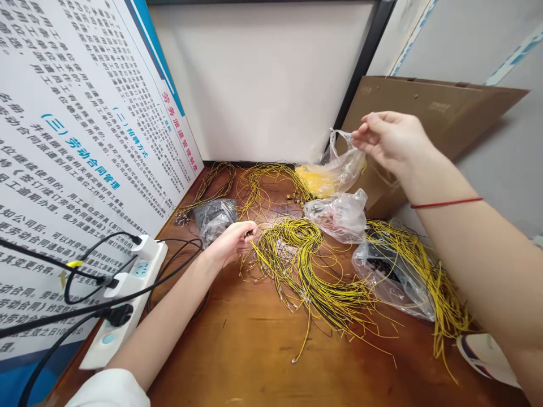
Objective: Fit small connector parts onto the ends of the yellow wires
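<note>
My left hand (232,239) rests on the wooden table (254,362), fingers pinched on the end of a yellow wire from the tangled pile of yellow wires (305,265) in the middle. My right hand (392,138) is raised at the back right, fingers pinched on the top edge of a clear plastic bag (335,167) that holds yellow parts. A red string circles my right wrist (445,202).
A white power strip (127,294) with black plugs lies at the left by a printed board (76,141). More clear bags (339,215) and a dark bag (214,217) lie among wire bundles (424,271). A cardboard sheet (441,113) leans at the right.
</note>
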A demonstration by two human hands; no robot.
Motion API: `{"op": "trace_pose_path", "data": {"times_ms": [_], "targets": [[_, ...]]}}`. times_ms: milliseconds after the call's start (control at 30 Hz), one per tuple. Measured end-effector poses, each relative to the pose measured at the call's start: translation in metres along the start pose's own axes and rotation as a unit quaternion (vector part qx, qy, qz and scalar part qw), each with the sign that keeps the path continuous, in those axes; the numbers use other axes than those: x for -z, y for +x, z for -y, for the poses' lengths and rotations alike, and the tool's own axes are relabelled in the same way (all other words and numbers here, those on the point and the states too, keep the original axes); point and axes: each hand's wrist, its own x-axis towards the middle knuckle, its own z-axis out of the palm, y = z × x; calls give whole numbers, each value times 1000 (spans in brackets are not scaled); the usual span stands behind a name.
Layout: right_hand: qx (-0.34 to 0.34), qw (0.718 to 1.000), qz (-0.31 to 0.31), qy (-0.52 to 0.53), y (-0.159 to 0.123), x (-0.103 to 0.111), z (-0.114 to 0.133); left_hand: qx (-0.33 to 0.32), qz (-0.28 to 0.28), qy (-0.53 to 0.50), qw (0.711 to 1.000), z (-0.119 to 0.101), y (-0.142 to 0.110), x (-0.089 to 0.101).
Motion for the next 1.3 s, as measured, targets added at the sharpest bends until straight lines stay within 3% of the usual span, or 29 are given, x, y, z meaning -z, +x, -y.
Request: {"op": "trace_pose_path", "data": {"times_ms": [333, 467, 600, 700, 800, 900, 967, 1067, 1167, 1300], "targets": [[-164, 966, 182, -85, -58, -30, -72, 12, -29, 10, 999, 6, -2, 8], [-114, 949, 255, -145, -72, -45, -94, 25, -28, 3, 999, 13, -2, 9], [-37, 919, 323, -222, -78, -82, -107, 47, 6, 13, 999, 21, -2, 4], [-38, 886, 418, -195, -83, -113, -106, 62, 16, 32, 997, 24, -3, -1], [-20, 869, 459, -183, -93, -126, -97, 63, 10, 46, 997, 21, -5, -2], [5, 846, 506, -166, -108, -120, -87, 52, -5, 58, 997, 17, -4, 2], [-33, 831, 530, -166, -117, -111, -82, 41, -11, 72, 997, 15, -1, 6], [-74, 840, 499, -203, -125, -98, -78, 14, -12, 91, 996, 14, 5, 11], [-16, 856, 456, -243, -125, -87, -73, -18, 21, 121, 992, 12, 9, 10], [28, 850, 455, -264, -119, -71, -59, -29, 92, 160, 982, 2, 12, -2]]}}
